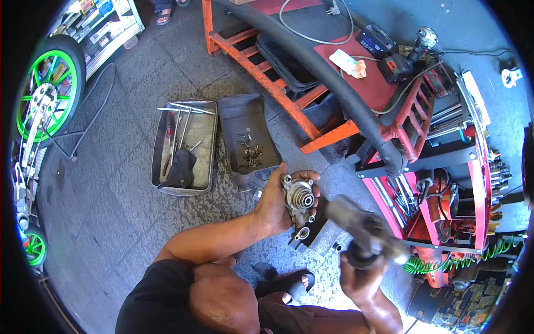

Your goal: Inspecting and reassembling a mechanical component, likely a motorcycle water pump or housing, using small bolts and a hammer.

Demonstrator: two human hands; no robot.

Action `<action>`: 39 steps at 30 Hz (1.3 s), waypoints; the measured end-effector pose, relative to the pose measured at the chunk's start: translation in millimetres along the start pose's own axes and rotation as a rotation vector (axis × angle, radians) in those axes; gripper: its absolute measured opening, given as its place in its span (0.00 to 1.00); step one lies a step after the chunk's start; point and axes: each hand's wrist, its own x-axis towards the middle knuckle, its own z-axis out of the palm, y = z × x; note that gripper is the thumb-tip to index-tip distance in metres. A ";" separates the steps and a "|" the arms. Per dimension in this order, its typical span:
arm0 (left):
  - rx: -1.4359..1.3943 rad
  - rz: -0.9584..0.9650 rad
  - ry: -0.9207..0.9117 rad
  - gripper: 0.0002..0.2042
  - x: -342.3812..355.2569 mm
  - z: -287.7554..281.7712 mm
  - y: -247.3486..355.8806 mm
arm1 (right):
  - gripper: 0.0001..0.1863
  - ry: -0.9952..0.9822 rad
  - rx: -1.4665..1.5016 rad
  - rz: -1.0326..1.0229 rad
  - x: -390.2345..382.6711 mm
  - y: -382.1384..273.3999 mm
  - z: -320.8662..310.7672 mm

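My left hand (271,205) is closed around a round metal housing (300,195), a cast engine part with stepped rings and a bore in its middle. Its bored side faces up. In my right hand (361,281) is a hammer (361,228), gripped by its dark handle. The hammer's head is smeared by motion and hangs to the right of the housing, apart from it. Below the housing lies a grey metal block (328,240), with a small ringed flange (302,233) at its left end, partly covered by the housing and my hand.
A tray (209,139) of screwdrivers and long tools sits at left, beside a black bin (245,106) with loose bolts. An orange-red metal stand (261,75) stands at the back. A red tool rack (478,195) is close on the right. A green-rimmed wheel (53,89) is far left.
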 end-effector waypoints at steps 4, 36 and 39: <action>0.029 0.018 0.107 0.32 3.4 -1.6 -6.7 | 0.19 -0.190 -0.070 0.319 0.8 13.5 21.6; -0.055 -0.041 -0.157 0.41 9.6 -30.9 1.2 | 0.09 0.008 0.110 0.090 -0.6 -4.8 -5.8; -0.008 -0.066 -0.100 0.41 7.7 -3.5 -2.9 | 0.11 -0.063 -0.005 0.207 -5.7 18.9 16.9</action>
